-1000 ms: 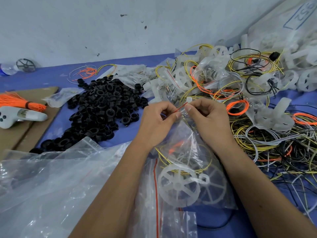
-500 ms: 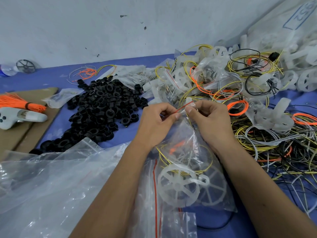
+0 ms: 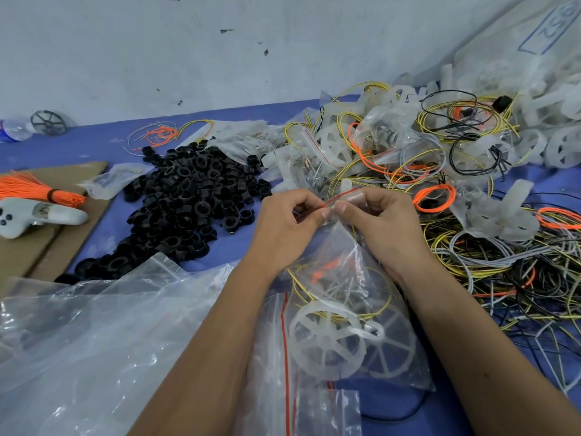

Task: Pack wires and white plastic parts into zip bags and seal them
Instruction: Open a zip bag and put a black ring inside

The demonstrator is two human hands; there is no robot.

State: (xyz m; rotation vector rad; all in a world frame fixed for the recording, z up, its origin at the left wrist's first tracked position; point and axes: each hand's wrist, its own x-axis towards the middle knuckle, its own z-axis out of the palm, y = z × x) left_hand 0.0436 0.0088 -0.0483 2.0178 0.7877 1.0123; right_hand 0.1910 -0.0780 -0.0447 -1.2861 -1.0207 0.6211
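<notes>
A heap of small black plastic rings (image 3: 185, 196) lies on the blue table cover (image 3: 78, 146), spreading from the middle toward the near left. To its left, flat brown cardboard sheets (image 3: 41, 243) lie on the cover. On them rest a tied bundle of thin orange strands (image 3: 34, 190) bound by a dark band, and just beside it a pale grey moulded plastic piece with dark round holes (image 3: 34, 217). At the far left edge, by the scuffed white wall (image 3: 188, 51), lies what seems to be a clear plastic bottle (image 3: 14, 130), with a dark spoked wheel (image 3: 47, 122) touching or just beside it.
</notes>
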